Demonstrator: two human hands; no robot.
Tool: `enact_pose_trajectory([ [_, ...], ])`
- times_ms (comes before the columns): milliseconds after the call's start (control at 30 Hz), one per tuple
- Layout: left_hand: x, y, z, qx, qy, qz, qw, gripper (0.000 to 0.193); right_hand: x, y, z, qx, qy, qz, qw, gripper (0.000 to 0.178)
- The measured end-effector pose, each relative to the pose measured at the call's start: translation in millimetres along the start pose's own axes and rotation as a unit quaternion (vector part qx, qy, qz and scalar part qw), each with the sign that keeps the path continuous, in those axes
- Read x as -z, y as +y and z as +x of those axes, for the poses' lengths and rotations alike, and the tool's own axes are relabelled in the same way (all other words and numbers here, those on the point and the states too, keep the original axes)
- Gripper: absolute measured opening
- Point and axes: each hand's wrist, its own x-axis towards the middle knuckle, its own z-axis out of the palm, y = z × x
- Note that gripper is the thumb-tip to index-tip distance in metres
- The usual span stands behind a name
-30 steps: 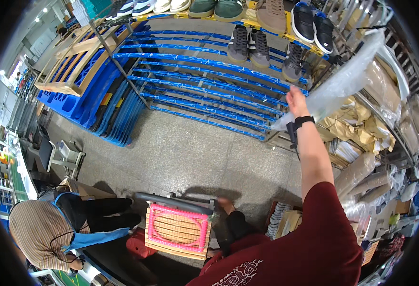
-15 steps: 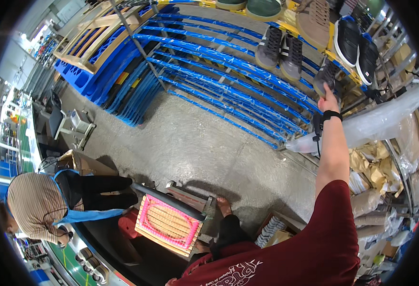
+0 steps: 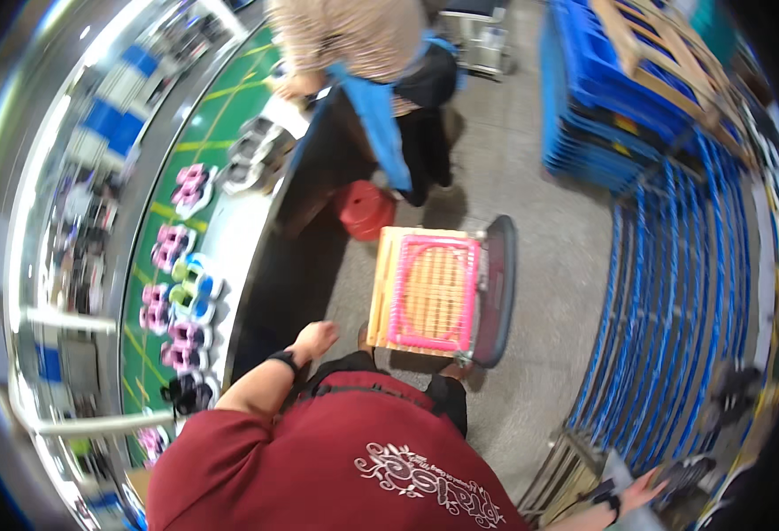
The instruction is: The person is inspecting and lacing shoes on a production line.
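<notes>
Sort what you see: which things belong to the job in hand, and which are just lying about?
Seemingly in the job:
- grey shoe, at the right hand's fingertips
- blue-wrapped rack, beside that shoe

Apparently just lying about:
- pink-framed slatted seat
- blue pallets
- wooden pallet

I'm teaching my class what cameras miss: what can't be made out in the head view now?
Head view: blur hides whether the right hand grips the dark shoe or merely touches it.
Head view: the left hand hides its own palm, so whether it holds anything is unclear.
Head view: the co-worker has their head cut off by the upper edge.
</notes>
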Motion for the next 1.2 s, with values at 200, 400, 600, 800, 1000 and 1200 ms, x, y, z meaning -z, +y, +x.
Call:
enact_pose_trajectory([
  [200,43,24,15,-0.089,0.102,-0.185,0.973,0.029,5,73,-91,-0.096,-0.175,-0.083,0.976,0.047],
  [400,131,16,44,-0.146,0.12,-0.328,0.926,0.03,-166,108,-400,0.027,-0.244,-0.371,0.895,0.053],
  [600,234,-20,31,-0.339,0.315,-0.301,0.834,0.071,-303,184,-530,-0.076,-0.538,-0.404,0.735,0.05],
  [800,253,-90,-7,-0.355,0.048,-0.422,0.833,0.112,-414,296,-742,-0.2,-0.808,-0.356,0.425,0.045],
  [1000,227,-129,-53,-0.31,0.119,-0.502,0.798,0.135,-420,393,-887,-0.183,-0.837,-0.393,0.333,0.028],
  [1200,218,-149,-42,-0.105,0.265,-0.744,0.605,0.091,-359,474,-944,-0.018,-0.864,-0.27,0.424,0.047],
])
